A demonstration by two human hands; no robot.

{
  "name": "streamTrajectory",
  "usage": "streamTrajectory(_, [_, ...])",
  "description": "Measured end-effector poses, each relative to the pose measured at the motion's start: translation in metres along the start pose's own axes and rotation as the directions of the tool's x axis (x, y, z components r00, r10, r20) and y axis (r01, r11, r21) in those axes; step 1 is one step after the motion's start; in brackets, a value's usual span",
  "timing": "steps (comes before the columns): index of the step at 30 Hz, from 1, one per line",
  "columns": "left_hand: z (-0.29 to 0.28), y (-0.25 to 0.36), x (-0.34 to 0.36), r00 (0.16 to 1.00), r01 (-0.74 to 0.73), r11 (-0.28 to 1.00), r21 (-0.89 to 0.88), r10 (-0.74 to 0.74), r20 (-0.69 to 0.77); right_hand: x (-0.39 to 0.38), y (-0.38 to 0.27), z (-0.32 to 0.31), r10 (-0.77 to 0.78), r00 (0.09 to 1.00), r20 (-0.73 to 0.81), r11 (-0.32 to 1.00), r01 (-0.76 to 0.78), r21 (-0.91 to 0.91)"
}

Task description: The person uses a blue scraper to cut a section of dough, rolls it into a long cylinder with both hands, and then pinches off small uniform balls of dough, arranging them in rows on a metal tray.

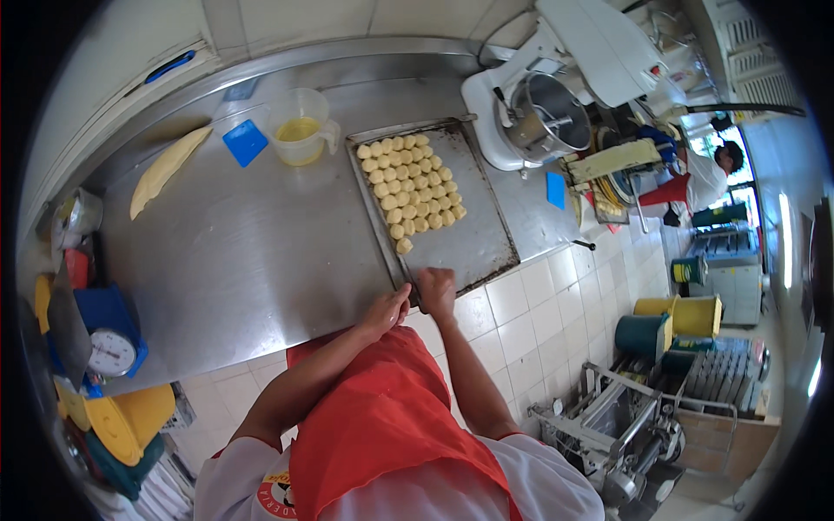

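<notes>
Metal with dark-stained edges, the rectangular baking tray carries rows of small, round, pale-yellow dough balls toward its far-left side, its own surface showing along the right and near edges. At its near-left corner the bare left hand curls loosely just beside the bare right hand, which is bent nearly into a fist; whether either has hold of anything cannot be told. Left of the tray, the smooth stainless-steel table gives wide room, while a white stand mixer crowds the tray's far-right corner.
</notes>
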State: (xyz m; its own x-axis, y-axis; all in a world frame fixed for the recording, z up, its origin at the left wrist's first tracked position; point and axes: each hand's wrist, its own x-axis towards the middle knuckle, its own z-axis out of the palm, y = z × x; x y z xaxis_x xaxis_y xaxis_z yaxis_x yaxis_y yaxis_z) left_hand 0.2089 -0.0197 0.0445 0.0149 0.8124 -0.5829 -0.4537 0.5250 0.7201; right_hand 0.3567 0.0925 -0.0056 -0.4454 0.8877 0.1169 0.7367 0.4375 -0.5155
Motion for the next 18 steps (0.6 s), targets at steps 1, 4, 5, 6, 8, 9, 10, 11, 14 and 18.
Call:
streamTrajectory(1, [-0.007,0.005,-0.006,0.997,-0.06,0.991,0.117,0.065,-0.04,0.019,-0.003,0.0,-0.125,0.991,0.036,0.992,0.125,0.01])
streamTrajectory(4, [-0.04,-0.011,-0.012,0.978,-0.074,0.994,0.078,0.087,-0.191,0.05,-0.022,0.007,0.015,0.999,-0.04,0.978,-0.006,0.211])
streamTrajectory(5, [-0.05,-0.024,-0.013,0.956,-0.076,0.997,0.03,0.082,-0.283,0.062,-0.025,0.008,-0.012,1.0,-0.016,0.979,0.015,0.203])
streamTrajectory(6, [-0.059,-0.032,-0.019,0.95,-0.07,0.997,0.028,0.075,-0.305,0.071,-0.034,0.01,-0.02,1.0,-0.008,0.966,0.021,0.259])
streamTrajectory(8, [-0.067,-0.039,-0.028,0.955,-0.021,0.999,0.036,0.031,-0.295,0.083,-0.028,0.021,-0.005,1.0,0.025,0.969,-0.002,0.246])
streamTrajectory(9, [-0.072,-0.045,-0.033,0.952,-0.014,0.999,0.038,0.025,-0.306,0.085,-0.025,0.025,0.008,0.998,0.055,0.974,-0.02,0.224])
streamTrajectory(10, [-0.077,-0.053,-0.038,0.939,-0.02,0.998,0.063,0.04,-0.341,0.087,-0.023,0.027,-0.001,0.998,0.068,0.972,-0.016,0.236])
streamTrajectory(11, [-0.081,-0.061,-0.042,0.926,-0.024,0.996,0.089,0.056,-0.372,0.09,-0.018,0.026,-0.008,0.996,0.09,0.964,-0.017,0.267])
streamTrajectory(14, [-0.089,-0.084,-0.053,0.897,0.02,0.998,0.066,0.012,-0.442,0.091,-0.018,0.014,-0.055,0.994,0.095,0.959,0.026,0.282])
streamTrajectory(18, [-0.085,-0.1,-0.05,0.828,-0.002,0.999,0.041,0.025,-0.56,0.077,-0.001,-0.003,0.064,0.991,0.116,0.972,-0.088,0.217])
